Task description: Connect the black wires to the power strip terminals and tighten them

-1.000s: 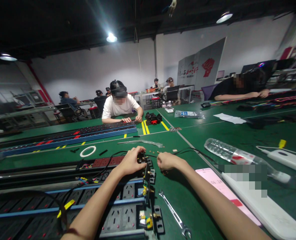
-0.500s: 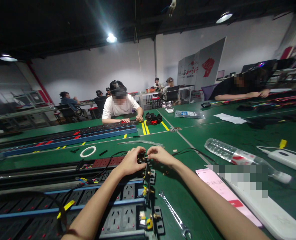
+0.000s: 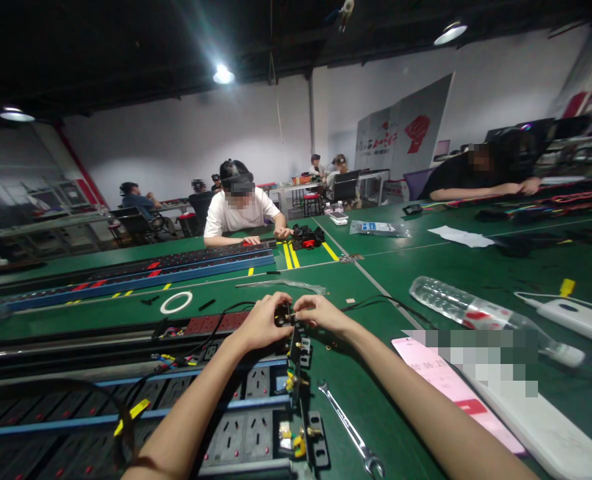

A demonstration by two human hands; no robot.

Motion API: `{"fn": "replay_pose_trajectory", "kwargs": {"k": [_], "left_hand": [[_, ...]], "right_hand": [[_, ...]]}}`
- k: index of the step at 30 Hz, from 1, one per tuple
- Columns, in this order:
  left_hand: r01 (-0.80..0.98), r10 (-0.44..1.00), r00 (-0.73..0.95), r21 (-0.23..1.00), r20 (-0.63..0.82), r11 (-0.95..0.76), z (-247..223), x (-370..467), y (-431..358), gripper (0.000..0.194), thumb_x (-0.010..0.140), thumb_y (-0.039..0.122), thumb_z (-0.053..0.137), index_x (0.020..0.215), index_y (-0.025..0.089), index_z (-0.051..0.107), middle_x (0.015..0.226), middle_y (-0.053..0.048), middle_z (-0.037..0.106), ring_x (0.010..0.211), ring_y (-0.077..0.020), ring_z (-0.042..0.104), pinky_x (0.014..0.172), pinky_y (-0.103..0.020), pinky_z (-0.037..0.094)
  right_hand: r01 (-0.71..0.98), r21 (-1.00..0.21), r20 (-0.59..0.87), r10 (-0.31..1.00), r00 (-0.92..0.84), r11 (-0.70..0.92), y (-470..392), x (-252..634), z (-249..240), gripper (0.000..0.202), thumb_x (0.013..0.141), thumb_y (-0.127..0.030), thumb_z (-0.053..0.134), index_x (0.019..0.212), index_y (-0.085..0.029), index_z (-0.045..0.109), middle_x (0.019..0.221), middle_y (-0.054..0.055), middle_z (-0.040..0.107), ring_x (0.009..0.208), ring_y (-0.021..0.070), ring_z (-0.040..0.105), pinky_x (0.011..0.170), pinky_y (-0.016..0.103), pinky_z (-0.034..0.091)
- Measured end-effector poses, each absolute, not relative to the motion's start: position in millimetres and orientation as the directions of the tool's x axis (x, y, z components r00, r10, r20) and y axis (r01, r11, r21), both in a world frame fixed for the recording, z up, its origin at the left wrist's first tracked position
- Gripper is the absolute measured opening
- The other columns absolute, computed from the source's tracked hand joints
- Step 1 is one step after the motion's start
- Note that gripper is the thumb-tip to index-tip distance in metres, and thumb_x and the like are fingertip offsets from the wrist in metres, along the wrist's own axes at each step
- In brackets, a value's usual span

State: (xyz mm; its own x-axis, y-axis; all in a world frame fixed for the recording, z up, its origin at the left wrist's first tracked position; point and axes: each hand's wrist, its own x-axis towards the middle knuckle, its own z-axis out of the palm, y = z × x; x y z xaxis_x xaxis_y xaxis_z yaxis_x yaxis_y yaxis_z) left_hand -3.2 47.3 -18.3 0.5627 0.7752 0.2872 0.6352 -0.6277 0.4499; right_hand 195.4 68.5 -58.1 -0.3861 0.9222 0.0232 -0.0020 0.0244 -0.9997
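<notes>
Beyond the wrench (image 3: 349,427), the plate (image 3: 295,345) ran lengthwise toward the wearer, its far end between the left hand (image 3: 263,325), curled around it, and the equally near right hand (image 3: 322,313), fingertips pressed together, contents unclear, above the counter (image 3: 386,267).

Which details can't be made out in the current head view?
- Whatever the right hand pinches at the black end plate: too small, partly behind fingers.
- What the left hand grips: its own fingers cover most.
- Upper end of the long white object: pixelated.
- Far ends of the black socket strips: cut off by the left edge.
</notes>
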Motion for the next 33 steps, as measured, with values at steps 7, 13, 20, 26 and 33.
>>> {"fn": "replay_pose_trajectory", "kwargs": {"k": [7,13,20,26,33], "left_hand": [[0.634,0.779,0.558,0.459,0.286,-0.623,-17,-3,47,0.043,0.076,0.027,0.074,0.115,0.023,0.055,0.113,-0.006,0.065,0.104,-0.0268,0.06,0.093,-0.039,0.048],[0.634,0.782,0.553,0.465,0.286,-0.618,-18,-3,47,0.044,0.075,0.026,0.074,0.115,0.024,0.055,0.114,-0.006,0.066,0.105,-0.0269,0.059,0.093,-0.039,0.048],[0.634,0.783,0.554,0.466,0.285,-0.618,-18,-3,47,0.044,0.076,0.029,0.074,0.115,0.024,0.055,0.113,-0.006,0.066,0.104,-0.0268,0.059,0.093,-0.039,0.048],[0.633,0.781,0.553,0.463,0.291,-0.62,-18,-3,47,0.044,0.076,0.029,0.074,0.115,0.023,0.055,0.113,-0.006,0.066,0.103,-0.0266,0.06,0.093,-0.04,0.048],[0.631,0.777,0.557,0.459,0.293,-0.625,-19,-3,47,0.043,0.075,0.029,0.074,0.114,0.024,0.056,0.111,-0.005,0.066,0.103,-0.0266,0.06,0.092,-0.039,0.048]], "right_hand": [[-0.027,-0.999,0.027,0.929,-0.369,0.019,71,197,-62,0.025,0.057,-0.02,0.072,0.08,-0.015,0.065,0.074,-0.001,0.063,0.055,0.0084,0.052,0.049,0.022,0.036],[-0.033,-0.999,0.02,0.921,-0.389,0.008,70,199,-62,0.023,0.055,-0.02,0.073,0.076,-0.016,0.064,0.07,-0.002,0.062,0.054,0.0079,0.05,0.05,0.022,0.037],[-0.063,-0.998,0.006,0.915,-0.403,-0.021,66,200,-58,0.025,0.055,-0.022,0.075,0.075,-0.017,0.061,0.068,-0.004,0.059,0.052,0.007,0.047,0.05,0.022,0.034],[-0.064,-0.998,0.021,0.915,-0.404,-0.006,62,202,-54,0.028,0.056,-0.022,0.076,0.079,-0.017,0.061,0.072,-0.003,0.06,0.057,0.0086,0.049,0.052,0.023,0.035],[-0.112,-0.994,0.057,0.914,-0.403,0.012,59,202,-61,0.035,0.055,-0.028,0.082,0.082,-0.017,0.064,0.079,-0.001,0.062,0.063,0.0098,0.052,0.056,0.023,0.038]]}}
